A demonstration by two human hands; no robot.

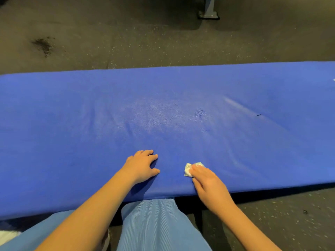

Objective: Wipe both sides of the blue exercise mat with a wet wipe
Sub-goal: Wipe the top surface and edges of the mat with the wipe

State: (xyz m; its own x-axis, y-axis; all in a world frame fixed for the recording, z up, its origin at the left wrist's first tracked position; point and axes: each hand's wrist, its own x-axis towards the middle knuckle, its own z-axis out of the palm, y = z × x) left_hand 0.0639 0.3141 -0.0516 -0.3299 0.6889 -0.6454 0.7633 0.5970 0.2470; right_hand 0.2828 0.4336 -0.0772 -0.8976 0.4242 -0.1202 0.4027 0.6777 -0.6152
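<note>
On my head-camera feed I look down at the blue exercise mat [72,124], which lies flat across the whole width of the view on a dark speckled floor [126,42], its long near edge against the person's knees. At far left a dark smudge [43,45] marks the floor beyond the mat, and a scrap of something white [9,236] shows at the bottom corner, too cut off for me to identify. The left hand [141,166] rests palm down on the mat near its front edge, fingers spread and lightly bent, holding nothing. Below it, pale blue ribbed trousers [154,223] fill the lower middle of the view, the mat's edge lying over them. Farther back, near the mat's centre, a damp glistening patch [154,115] catches the light. Just right of the left hand, apart from it, a crumpled white wet wipe [188,170] sits on the mat under the fingertips of the right hand [210,185], whose extended fingers press it down while the wrist hangs past the mat's front edge. Beyond the mat, at the top, stands the grey metal foot [208,14] of some equipment. A short dark mark [258,115] lies on the mat's right part, and a small dark speck [305,212] sits on the floor at lower right.
</note>
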